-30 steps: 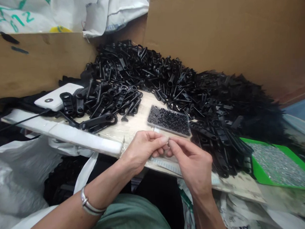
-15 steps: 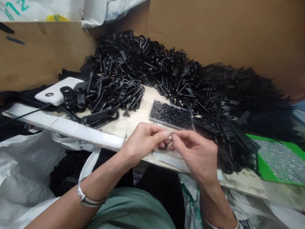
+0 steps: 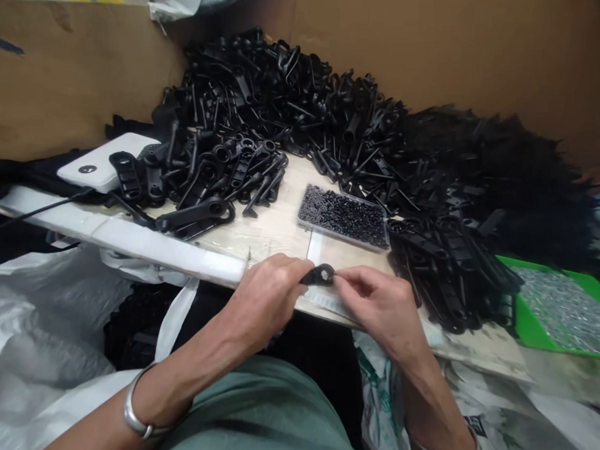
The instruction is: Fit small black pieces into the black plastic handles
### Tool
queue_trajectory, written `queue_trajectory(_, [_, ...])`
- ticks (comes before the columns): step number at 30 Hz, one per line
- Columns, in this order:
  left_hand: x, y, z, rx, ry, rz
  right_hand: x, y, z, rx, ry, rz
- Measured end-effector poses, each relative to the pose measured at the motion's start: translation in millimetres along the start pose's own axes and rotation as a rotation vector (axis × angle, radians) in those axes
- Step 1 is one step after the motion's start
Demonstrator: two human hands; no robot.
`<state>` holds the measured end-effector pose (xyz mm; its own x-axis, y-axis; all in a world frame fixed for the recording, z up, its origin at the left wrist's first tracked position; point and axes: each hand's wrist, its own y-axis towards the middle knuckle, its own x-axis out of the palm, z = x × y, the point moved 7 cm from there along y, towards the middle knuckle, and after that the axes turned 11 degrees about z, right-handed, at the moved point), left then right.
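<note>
My left hand (image 3: pixel 273 291) is closed around a small black plastic part (image 3: pixel 320 275) with a round hole at its exposed end. My right hand (image 3: pixel 381 307) has thumb and forefinger pinched at that end of the part; whether something tiny sits between these fingertips cannot be made out. Just beyond both hands lies a clear shallow box (image 3: pixel 343 215) filled with tiny black pieces. A small heap of black lever-like parts (image 3: pixel 204 176) rests to the left of the box, and more black parts (image 3: pixel 439 272) lie close to its right.
A large pile of black parts (image 3: pixel 286 101) leans along the cardboard wall (image 3: pixel 446 42). At right stands a green tray (image 3: pixel 529 319) of small shiny metal pieces. A white power-bank-like device (image 3: pixel 98 168) with a cable lies at left. White sacks (image 3: pixel 52 319) hang below the table edge.
The left hand has turned, bringing the black part's holed end into view. Both hands have come slightly apart, and the camera view has shifted a little.
</note>
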<state>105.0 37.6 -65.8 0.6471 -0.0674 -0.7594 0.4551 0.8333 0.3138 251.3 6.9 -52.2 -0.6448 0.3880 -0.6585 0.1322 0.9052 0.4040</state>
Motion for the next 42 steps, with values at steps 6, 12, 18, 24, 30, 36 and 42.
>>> queue_trajectory(6, [-1.9, -4, 0, 0.003, -0.015, 0.06, 7, -3, -11, -0.101, -0.077, -0.025])
queue_trajectory(12, [-0.4, -5, 0, 0.031, -0.025, 0.081, 13, -4, -21, -0.237, -0.193, -0.045])
queue_trajectory(18, [1.4, -4, -1, 0.011, -0.03, 0.085, 24, -5, -30, -0.223, -0.358, -0.157])
queue_trajectory(24, [1.7, -4, -4, 0.001, -0.037, 0.109, 23, 2, -20, 0.077, -0.244, -0.28])
queue_trajectory(30, [2.8, -6, -5, -0.005, -0.089, 0.09, 30, 2, 11, 0.462, -0.003, -0.415])
queue_trajectory(36, [1.5, -7, -2, 0.026, -0.159, 0.094, 26, 10, -12, 0.231, -0.271, -0.335])
queue_trajectory(42, [3.8, -7, -5, 0.016, -0.184, 0.102, 26, 8, -21, 0.051, -0.465, -0.335])
